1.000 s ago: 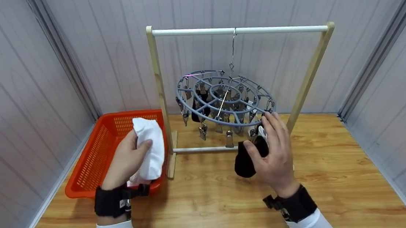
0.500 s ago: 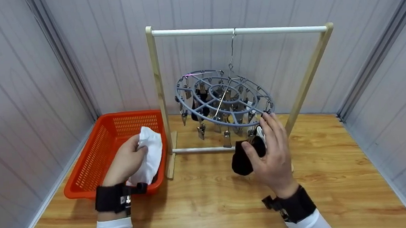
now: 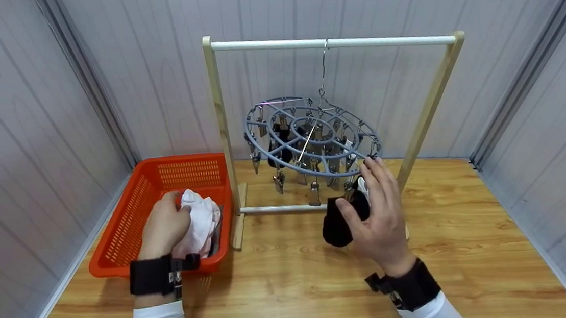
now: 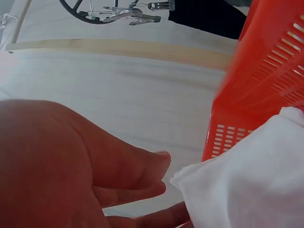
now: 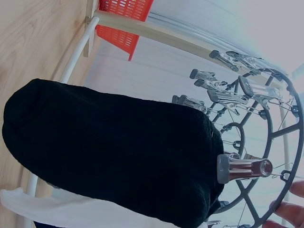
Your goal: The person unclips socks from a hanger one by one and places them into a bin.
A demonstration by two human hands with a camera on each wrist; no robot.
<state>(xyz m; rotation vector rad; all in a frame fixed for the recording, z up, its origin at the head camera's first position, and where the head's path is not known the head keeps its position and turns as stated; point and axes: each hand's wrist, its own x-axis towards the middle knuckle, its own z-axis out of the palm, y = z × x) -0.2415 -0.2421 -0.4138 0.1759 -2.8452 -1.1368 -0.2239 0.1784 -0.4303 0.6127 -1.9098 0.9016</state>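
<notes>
My left hand [image 3: 166, 225] is over the orange basket [image 3: 99, 266], beside a white sock [image 4: 247, 180] that lies crumpled there. In the left wrist view, thumb and forefinger stand close together with no cloth between them; a lower finger is next to the sock's tip. My right hand [image 3: 383, 222] reaches up with straight fingers, and its fingertips touch the rim of the round grey clip hanger [image 3: 325, 173]. A black sock [image 5: 104, 152] hangs from a metal clip [image 5: 244, 168] beside that hand. Part of a white piece [image 5: 85, 209] shows behind the black sock.
A wooden stand [image 3: 218, 108] with a white top bar [image 3: 273, 43] bears the hanger, which tilts down toward the right hand. Another black item [image 3: 279, 149] hangs at its far left. Pinkish cloth [image 3: 183, 247] lies in the basket. Panel walls enclose the wooden surface [image 3: 293, 281].
My left hand has lowered the white sock into the basket and let go of it, then shifted slightly left. My right hand has stayed at the hanger's rim.
</notes>
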